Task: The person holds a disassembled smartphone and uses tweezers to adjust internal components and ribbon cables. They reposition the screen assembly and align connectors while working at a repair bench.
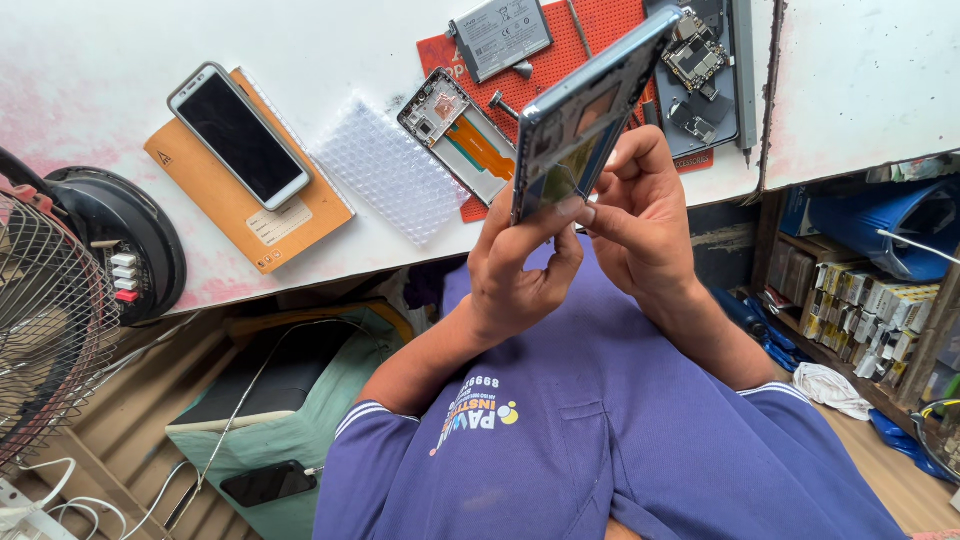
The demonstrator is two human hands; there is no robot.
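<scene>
Purple shirt cloth [620, 440] fills the bottom of the view, and above it both hands hold an opened phone frame [585, 110] tilted up over the edge of the white worktop [100, 60]. Left hand [520, 265] has its fingers closed round the lower end of the frame, thumb pressed on the near face. Right hand [640, 215] is curled against the frame's right side, its fingertips meeting the left thumb at the lower edge, so both sets of fingers are shut on the frame. Behind it on the worktop lies a red mat [600, 25] with a grey battery [500, 35], a second stripped phone body [460, 135] showing an orange flex strip, and a dark tray of small circuit parts [700, 75]. Left of these sits a sheet of bubble wrap [390, 170], then a whole phone [238, 135] lying on a tan box [290, 225]. A wire fan [50, 310] stands at the far left.
</scene>
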